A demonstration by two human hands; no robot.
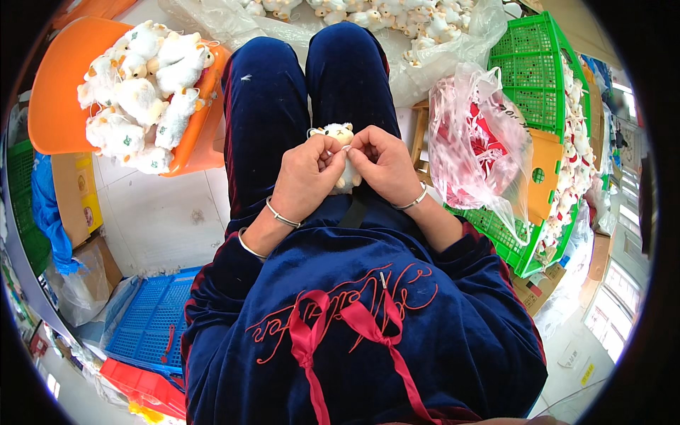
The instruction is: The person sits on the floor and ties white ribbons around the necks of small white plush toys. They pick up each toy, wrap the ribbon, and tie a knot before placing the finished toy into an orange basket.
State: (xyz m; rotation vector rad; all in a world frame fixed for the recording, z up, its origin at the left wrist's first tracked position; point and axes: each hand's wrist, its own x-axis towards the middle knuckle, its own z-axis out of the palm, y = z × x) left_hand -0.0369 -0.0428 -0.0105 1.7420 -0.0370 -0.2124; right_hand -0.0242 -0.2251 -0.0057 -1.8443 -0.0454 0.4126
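Observation:
A small white plush animal toy point(338, 132) with a cream face sits upright in my lap, facing away from my body at an angle I cannot tell exactly. My left hand point(306, 173) is closed in a pinch at the toy's neck. From the other side my right hand point(388, 166) pinches at the same spot, its fingertips almost meeting the left ones. A tiny pale bit shows between the fingertips, too small to name. Part of the toy's body is hidden behind my fingers.
An orange chair point(64, 85) at the left carries a heap of white plush toys point(138, 99). More toys point(432, 28) lie on clear plastic sheeting ahead. On the right, a plastic bag point(471, 134) of red and white pieces rests by a green crate point(528, 85). Blue crates point(152, 319) stand lower left.

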